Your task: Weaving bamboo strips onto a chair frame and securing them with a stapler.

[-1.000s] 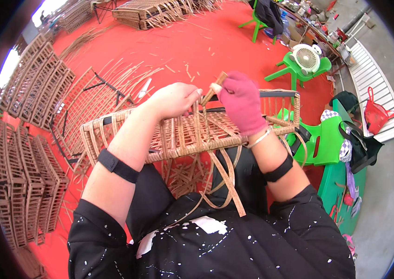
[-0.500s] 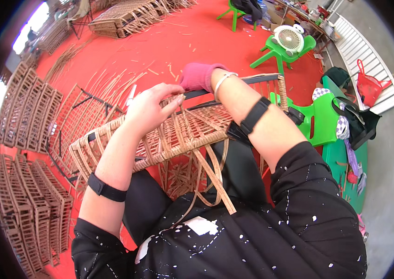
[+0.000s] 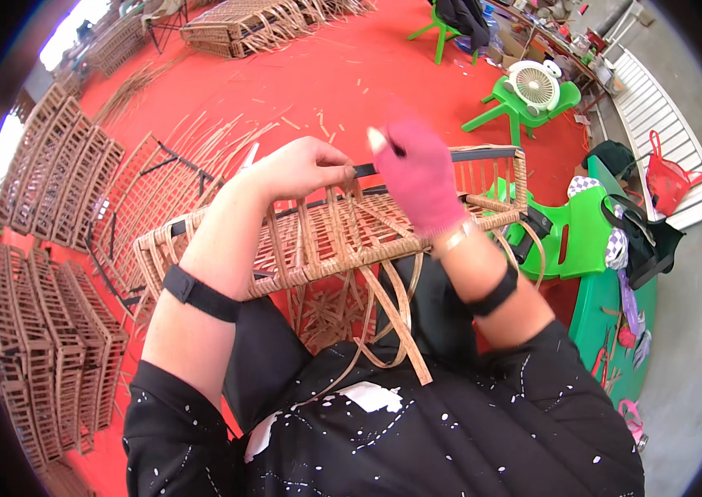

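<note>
A partly woven wicker frame [image 3: 310, 257] with dark metal bars lies across my lap, with tan strips wrapped along its near edge. My left hand [image 3: 305, 168] is bare and pinches the frame's far top rail, where wrapped strips end and dark metal shows. Just right of it, my right hand [image 3: 421, 178] is raised in a pink glove, blurred by motion. Its fingers look curled, with the thumb tip bare; whatever they hold cannot be made out. Loose flat strips [image 3: 396, 319] hang from the near edge over my lap.
Stacked wicker frames [image 3: 45, 348] stand at the left, with an unfinished frame [image 3: 148, 199] beside them. Strip scraps lie on the red floor [image 3: 301, 91]. Rightward are a green chair [image 3: 579, 236] and a white fan [image 3: 535, 87] on a green stool.
My right hand has come back from behind the top rail and swung right, its forearm drawing closer to my body. My left hand stays at the rail. The view has shifted slightly.
</note>
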Tool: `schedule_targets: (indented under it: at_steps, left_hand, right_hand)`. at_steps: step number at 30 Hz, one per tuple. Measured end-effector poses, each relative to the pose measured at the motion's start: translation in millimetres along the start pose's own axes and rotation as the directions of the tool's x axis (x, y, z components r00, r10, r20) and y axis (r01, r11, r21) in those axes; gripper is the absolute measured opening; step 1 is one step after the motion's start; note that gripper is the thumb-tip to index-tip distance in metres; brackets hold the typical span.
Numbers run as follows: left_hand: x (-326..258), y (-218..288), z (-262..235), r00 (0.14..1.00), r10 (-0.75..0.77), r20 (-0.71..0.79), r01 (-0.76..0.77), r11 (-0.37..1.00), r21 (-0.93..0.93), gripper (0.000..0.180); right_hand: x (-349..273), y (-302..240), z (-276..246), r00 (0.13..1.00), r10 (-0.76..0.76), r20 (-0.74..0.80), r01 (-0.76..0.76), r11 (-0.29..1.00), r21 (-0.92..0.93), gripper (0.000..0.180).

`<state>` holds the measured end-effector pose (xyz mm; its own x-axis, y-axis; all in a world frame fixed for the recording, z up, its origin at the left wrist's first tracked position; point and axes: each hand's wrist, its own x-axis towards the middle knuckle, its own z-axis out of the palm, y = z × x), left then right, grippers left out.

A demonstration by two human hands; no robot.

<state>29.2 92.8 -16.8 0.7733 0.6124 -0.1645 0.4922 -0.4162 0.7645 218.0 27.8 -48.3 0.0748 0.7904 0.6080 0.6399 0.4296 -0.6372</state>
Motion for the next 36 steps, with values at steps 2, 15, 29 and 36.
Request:
schedule_targets:
  at_steps: [2,15,29,36]
  left_hand:
    - [2.9,-9.1,0.8,0.999,-0.045,-0.009,0.044,0.998,-0.05,0.029]
    - [1.2,-12.0,20.5,0.963,0.012,-0.271,-0.004,1.0,0.029,0.031]
    - [-15.1,-5.7,25.7,0.872,0.364,-0.327,-0.197,0.873,0.446,0.03]
    - [-10.1,-9.5,35.9,0.881,0.317,-0.351,-0.082,0.832,0.548,0.031]
  right_hand:
    - [-30.8,-1.1,-3.1,0.998,0.041,0.05,-0.038,0.998,-0.049,0.027]
    - [-49.1,-3.5,19.1,0.922,0.232,0.31,-0.245,0.97,0.003,0.026]
    - [-25.5,-9.4,6.1,0.44,0.461,0.771,-0.83,-0.12,0.545,0.017]
    - [-11.3,-11.1,-4.5,0.471,0.44,0.764,-0.881,0.201,0.428,0.023]
